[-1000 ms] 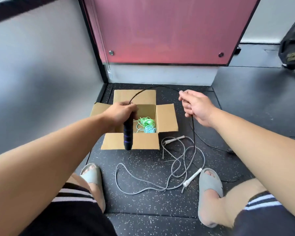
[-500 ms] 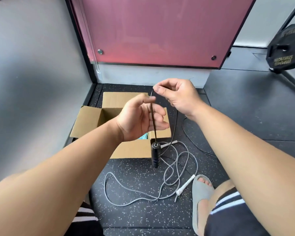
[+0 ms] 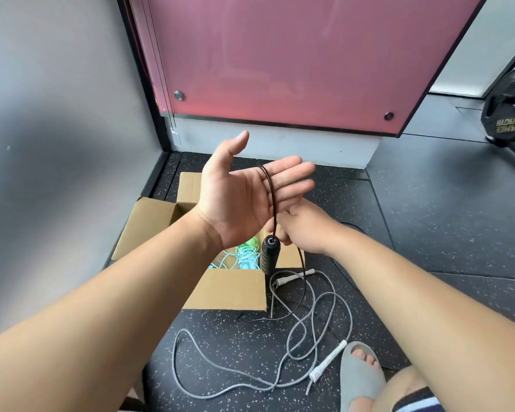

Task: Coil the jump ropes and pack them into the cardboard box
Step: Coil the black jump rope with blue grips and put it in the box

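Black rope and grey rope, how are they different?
The black rope hangs over the left hand, its fat black handle dangling; the grey rope lies loose on the floor. The black rope is thinner than the grey rope, whose handles are slim and white. Neither is in the cardboard box yet.

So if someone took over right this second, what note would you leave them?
Left hand open, palm up; black rope draped over its fingers, handle dangling below.
Right hand just under it at the rope; its grip is hidden.
Done: green and blue rope lies in the box.
Left: wind up the black rope, box it, then the grey rope loose on the floor beside the box.
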